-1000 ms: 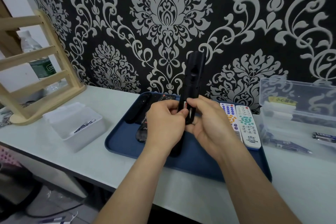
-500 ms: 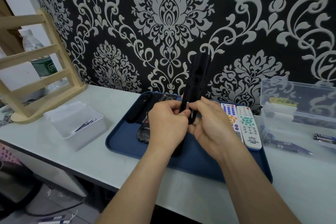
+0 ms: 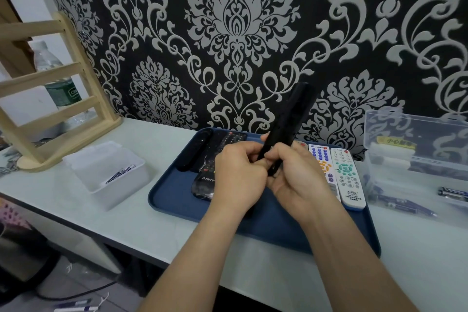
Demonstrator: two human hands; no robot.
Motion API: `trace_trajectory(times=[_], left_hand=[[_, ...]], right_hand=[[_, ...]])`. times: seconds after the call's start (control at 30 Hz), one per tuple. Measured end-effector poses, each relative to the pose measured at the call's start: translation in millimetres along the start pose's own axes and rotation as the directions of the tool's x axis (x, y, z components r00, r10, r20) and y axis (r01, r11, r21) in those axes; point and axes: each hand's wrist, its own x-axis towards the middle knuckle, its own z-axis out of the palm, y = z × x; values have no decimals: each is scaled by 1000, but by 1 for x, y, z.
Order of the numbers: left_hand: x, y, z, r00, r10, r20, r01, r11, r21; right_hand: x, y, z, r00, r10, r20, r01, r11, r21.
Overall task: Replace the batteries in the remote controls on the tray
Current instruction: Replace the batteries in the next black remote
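The black remote (image 3: 291,119) is held above the blue tray (image 3: 172,195), its top leaning further right than a second ago. The left hand (image 3: 238,177) and right hand (image 3: 298,177), fingers curled, grip its lower end as before. A small silver tip (image 3: 271,147) shows between the fingers. The white remotes (image 3: 347,175) lie unmoved on the tray

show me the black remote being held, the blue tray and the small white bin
black remote (image 3: 295,114), head view, upper half of its body
blue tray (image 3: 172,195), head view, bare floor near left rim
small white bin (image 3: 121,190), head view, front wall
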Motion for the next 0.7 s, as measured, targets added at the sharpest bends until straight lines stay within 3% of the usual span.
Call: trace_trajectory(times=[0.17, 0.33, 0.43, 0.6, 0.7], left_hand=[[3, -3, -3, 999, -32, 9, 32, 996, -78], [9, -4, -10, 1000, 18, -3, -18, 998, -53], [15, -6, -17, 1000, 3, -17, -4, 999, -52], [12, 3, -22, 984, 169, -58, -158, 973, 167], [13, 6, -27, 997, 74, 33, -73, 997, -32]], right_hand=[[2, -3, -2, 997, 57, 52, -60, 997, 39], [2, -6, -12, 997, -26, 79, 43, 975, -218], [1, -11, -16, 996, -73, 51, 84, 965, -247], [0, -11, -13, 993, -77, 95, 90, 985, -145], [-1, -14, -14, 989, -84, 125, 103, 983, -152]])
